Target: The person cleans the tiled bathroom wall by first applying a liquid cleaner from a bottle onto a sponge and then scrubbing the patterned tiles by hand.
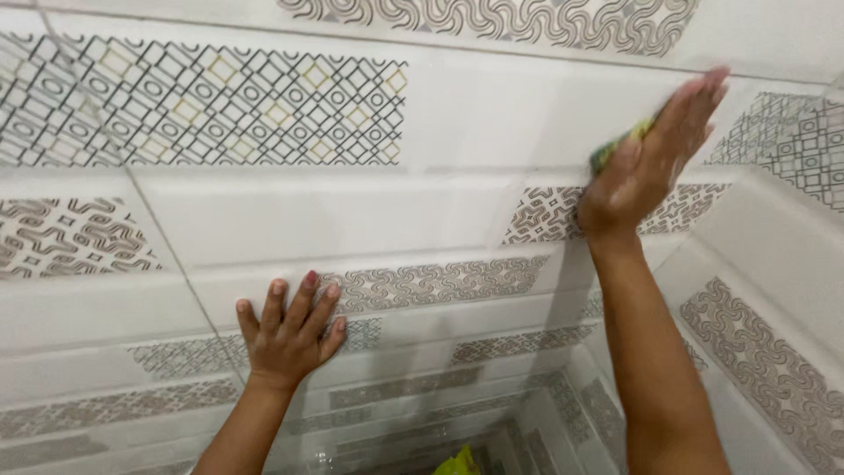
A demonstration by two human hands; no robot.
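Sponge (620,146) under right hand (655,154), against tiled wall (457,105).

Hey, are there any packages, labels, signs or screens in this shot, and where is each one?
None in view: only a patterned tiled wall.
Left hand: flat on the wall.
Right hand: presses a yellow-green sponge on a tile.
Yellow-green thing, bottom edge: kind unclear.
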